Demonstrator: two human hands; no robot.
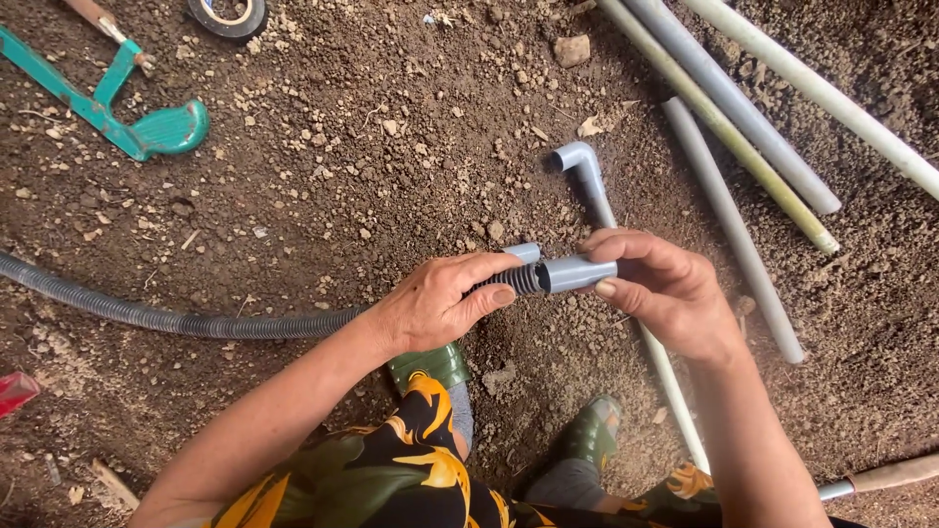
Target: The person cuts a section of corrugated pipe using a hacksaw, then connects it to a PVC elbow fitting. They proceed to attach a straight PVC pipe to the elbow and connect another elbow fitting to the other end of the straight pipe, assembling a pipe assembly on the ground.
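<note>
Currently, the left hand grips the end of the ribbed black hose with closed fingers, while the right hand clasps the grey pipe fitting against that end, above bare soil. Grey pipes lie nearby.

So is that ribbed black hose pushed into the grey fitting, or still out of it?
In, it seems: the hose end meets the grey fitting mouth with no gap, left hand and right hand holding them. Depth cannot be told.

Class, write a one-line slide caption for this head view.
Left hand holds corrugated hose; right hand holds grey coupling over soil.
</note>
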